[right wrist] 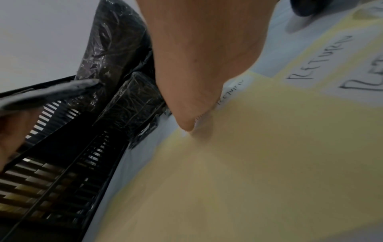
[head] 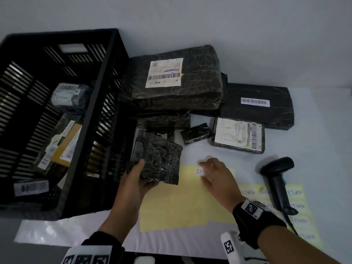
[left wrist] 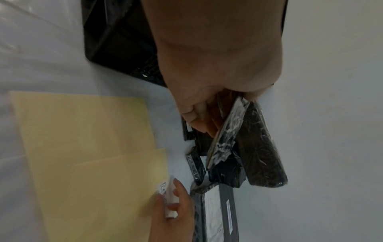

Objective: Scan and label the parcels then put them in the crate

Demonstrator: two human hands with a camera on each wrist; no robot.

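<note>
My left hand [head: 140, 175] grips a flat black plastic-wrapped parcel [head: 158, 159] by its near corner, lifted beside the black crate [head: 106, 77]. The left wrist view shows the same parcel [left wrist: 225, 140] edge-on under my left hand [left wrist: 207, 106]. My right hand [head: 211, 172] pinches a white label [head: 201, 172] with handwritten "RETURN", just above the yellow backing sheet [head: 181, 202]. That label [left wrist: 168, 199] is bent between the right-hand fingers [left wrist: 180, 196]. The crate holds several labelled parcels [head: 66, 96].
More black-wrapped parcels lie behind: a big one [head: 171, 80] with a barcode label, a long one [head: 257, 105], a flat labelled one [head: 238, 135], a tiny one [head: 195, 133]. A black handheld scanner [head: 276, 180] rests on a yellow sheet of "RETURN" labels [head: 297, 206] at right.
</note>
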